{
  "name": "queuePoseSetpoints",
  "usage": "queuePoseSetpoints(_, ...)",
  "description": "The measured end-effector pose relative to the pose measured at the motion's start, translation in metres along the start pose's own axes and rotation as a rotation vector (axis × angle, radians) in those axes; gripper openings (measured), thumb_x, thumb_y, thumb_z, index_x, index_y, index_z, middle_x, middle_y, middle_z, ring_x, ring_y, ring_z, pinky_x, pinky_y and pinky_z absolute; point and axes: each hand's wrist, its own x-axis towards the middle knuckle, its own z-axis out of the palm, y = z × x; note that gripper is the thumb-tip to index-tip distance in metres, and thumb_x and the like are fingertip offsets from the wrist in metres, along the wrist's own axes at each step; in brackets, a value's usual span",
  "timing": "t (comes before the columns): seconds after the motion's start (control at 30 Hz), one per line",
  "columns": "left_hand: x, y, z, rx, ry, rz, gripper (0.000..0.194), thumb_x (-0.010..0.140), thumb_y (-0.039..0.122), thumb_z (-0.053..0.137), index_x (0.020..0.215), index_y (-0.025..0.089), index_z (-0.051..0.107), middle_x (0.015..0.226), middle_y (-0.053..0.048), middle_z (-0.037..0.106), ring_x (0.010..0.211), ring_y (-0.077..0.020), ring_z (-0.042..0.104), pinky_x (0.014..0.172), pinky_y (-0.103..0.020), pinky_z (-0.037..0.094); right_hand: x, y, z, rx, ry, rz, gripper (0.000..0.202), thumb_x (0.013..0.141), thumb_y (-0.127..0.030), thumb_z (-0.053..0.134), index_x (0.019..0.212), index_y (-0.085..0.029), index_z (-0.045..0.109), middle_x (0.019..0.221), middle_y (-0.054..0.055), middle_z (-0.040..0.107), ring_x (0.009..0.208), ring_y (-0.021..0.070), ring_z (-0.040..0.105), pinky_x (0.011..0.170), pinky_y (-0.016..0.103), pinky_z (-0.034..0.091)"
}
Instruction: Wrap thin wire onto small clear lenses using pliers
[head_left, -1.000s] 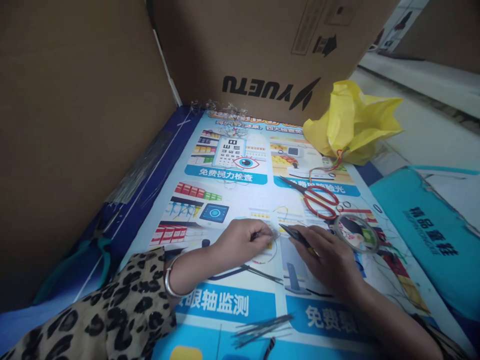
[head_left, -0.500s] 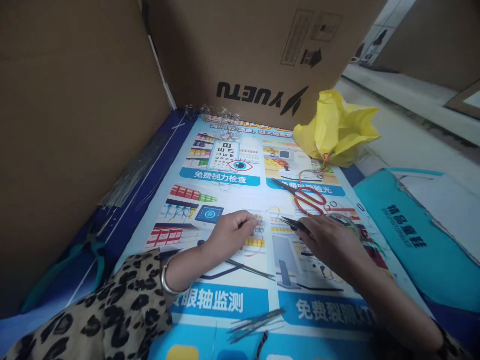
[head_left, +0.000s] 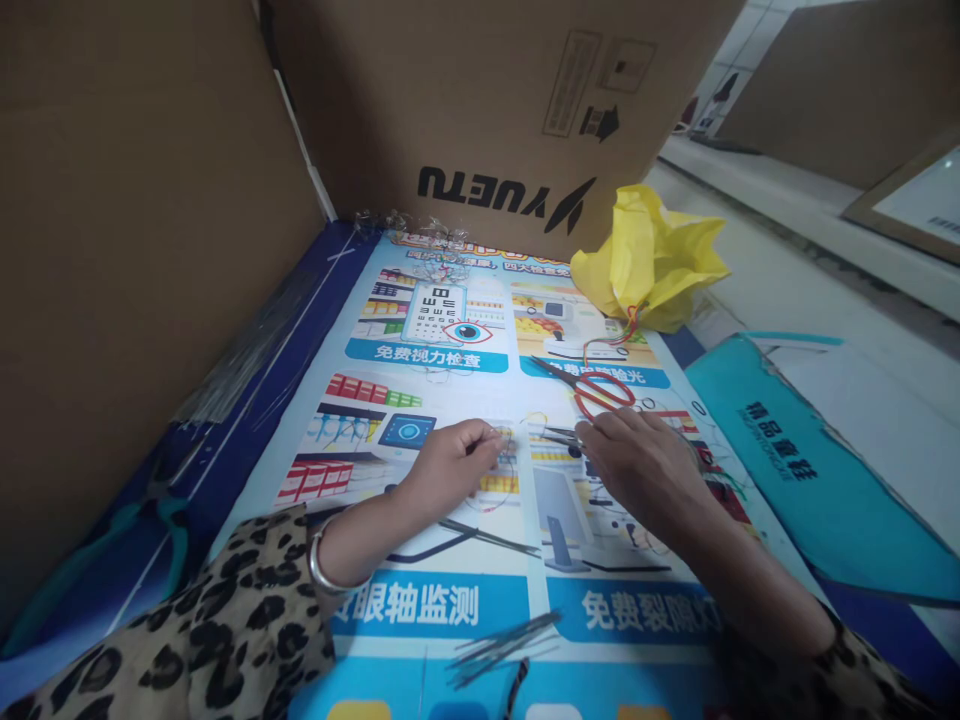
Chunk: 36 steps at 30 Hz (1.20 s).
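Thin wire (head_left: 517,482) is pinched in the left hand (head_left: 455,466) while the right hand (head_left: 639,462) grips a pointed tool (head_left: 564,438) near scissors (head_left: 559,373).

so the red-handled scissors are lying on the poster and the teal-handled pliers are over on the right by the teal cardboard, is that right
Not quite: the teal-handled pliers lie at the far left, not on the right by the teal cardboard. The head view shows this. The red-handled scissors do lie on the poster.
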Motion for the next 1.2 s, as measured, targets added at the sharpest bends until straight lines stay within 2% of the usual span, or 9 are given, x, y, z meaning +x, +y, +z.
queuePoseSetpoints(0.13, 0.001, 0.001, -0.001, -0.016, -0.021, -0.012, 0.026, 0.079, 0.040, 0.049, 0.068, 0.016, 0.053, 0.063, 0.003, 0.056, 0.040, -0.0043, 0.043, 0.041, -0.017, 0.036, 0.001, -0.001, 0.008, 0.006, 0.032, -0.061, 0.016, 0.080, -0.010, 0.048, 0.088, -0.018, 0.060, 0.077, 0.005, 0.058, 0.075, 0.0189, 0.046, 0.065, 0.031, 0.027)
queuePoseSetpoints(0.3, 0.003, 0.006, -0.004, -0.040, -0.086, -0.066, 0.028, 0.079, 0.042, 0.049, 0.070, 0.016, 0.054, 0.061, 0.003, 0.056, 0.038, -0.0036, 0.043, 0.038, -0.016, 0.034, -0.003, 0.000, 0.014, -0.009, 0.109, -0.101, 0.018, 0.082, -0.012, 0.049, 0.095, -0.016, 0.060, 0.078, 0.005, 0.059, 0.074, 0.0181, 0.045, 0.066, 0.031, 0.028)
queuePoseSetpoints(0.43, 0.004, 0.010, -0.005, -0.068, -0.132, -0.104, 0.026, 0.077, 0.041, 0.053, 0.089, 0.018, 0.057, 0.054, 0.005, 0.052, 0.036, -0.0047, 0.041, 0.036, -0.016, 0.031, -0.006, -0.001, 0.012, -0.038, 0.224, -0.203, 0.023, 0.085, -0.014, 0.046, 0.105, -0.014, 0.057, 0.078, 0.005, 0.058, 0.074, 0.0175, 0.044, 0.066, 0.032, 0.030)
queuePoseSetpoints(0.57, 0.003, 0.009, -0.004, -0.009, -0.150, -0.081, 0.036, 0.077, 0.042, 0.054, 0.104, 0.018, 0.054, 0.048, 0.007, 0.050, 0.035, -0.0065, 0.040, 0.037, -0.018, 0.031, -0.008, -0.005, 0.003, 0.002, 0.282, -0.333, 0.026, 0.086, -0.012, 0.044, 0.109, -0.012, 0.055, 0.079, 0.005, 0.059, 0.073, 0.0167, 0.045, 0.065, 0.033, 0.032)
queuePoseSetpoints(0.67, 0.002, 0.007, -0.001, 0.065, -0.127, -0.017, 0.033, 0.076, 0.043, 0.055, 0.098, 0.018, 0.057, 0.049, 0.006, 0.051, 0.039, -0.0069, 0.041, 0.041, -0.018, 0.032, -0.008, -0.010, -0.005, 0.022, 0.302, -0.404, 0.026, 0.086, -0.011, 0.044, 0.110, -0.012, 0.055, 0.082, 0.005, 0.060, 0.073, 0.0162, 0.046, 0.065, 0.033, 0.033)
queuePoseSetpoints(0.83, 0.000, 0.010, 0.000, 0.170, -0.154, 0.110, 0.021, 0.080, 0.034, 0.048, 0.072, 0.017, 0.059, 0.051, 0.005, 0.050, 0.046, -0.0068, 0.042, 0.046, -0.018, 0.032, -0.008, -0.016, -0.009, 0.036, 0.332, -0.447, 0.026, 0.086, -0.011, 0.043, 0.109, -0.014, 0.055, 0.080, 0.004, 0.062, 0.075, 0.0163, 0.048, 0.065, 0.033, 0.033)
queuePoseSetpoints(0.93, 0.000, 0.010, -0.001, 0.118, -0.124, 0.098, 0.024, 0.081, 0.034, 0.047, 0.066, 0.017, 0.054, 0.050, 0.005, 0.049, 0.045, -0.0066, 0.042, 0.046, -0.018, 0.033, -0.008, -0.019, -0.001, 0.095, 0.312, -0.342, 0.025, 0.085, -0.013, 0.045, 0.108, -0.016, 0.056, 0.078, 0.004, 0.062, 0.073, 0.0168, 0.049, 0.065, 0.033, 0.034)
queuePoseSetpoints(1.1, 0.002, 0.005, -0.001, -0.133, 0.097, 0.010, 0.026, 0.081, 0.041, 0.047, 0.069, 0.018, 0.051, 0.052, 0.006, 0.048, 0.039, -0.0061, 0.041, 0.041, -0.018, 0.034, -0.005, -0.029, 0.015, 0.501, 0.225, 0.127, 0.024, 0.082, -0.025, 0.053, 0.104, -0.016, 0.058, 0.090, 0.007, 0.062, 0.085, 0.0188, 0.055, 0.074, 0.031, 0.042)
queuePoseSetpoints(1.2, 0.002, 0.004, 0.002, -0.167, 0.176, 0.015, 0.026, 0.081, 0.042, 0.048, 0.071, 0.018, 0.052, 0.054, 0.005, 0.049, 0.040, -0.0059, 0.042, 0.041, -0.018, 0.035, 0.001, -0.037, 0.014, 0.715, 0.127, 0.214, 0.024, 0.081, -0.027, 0.052, 0.102, -0.017, 0.058, 0.095, 0.007, 0.062, 0.088, 0.0186, 0.056, 0.077, 0.030, 0.044)
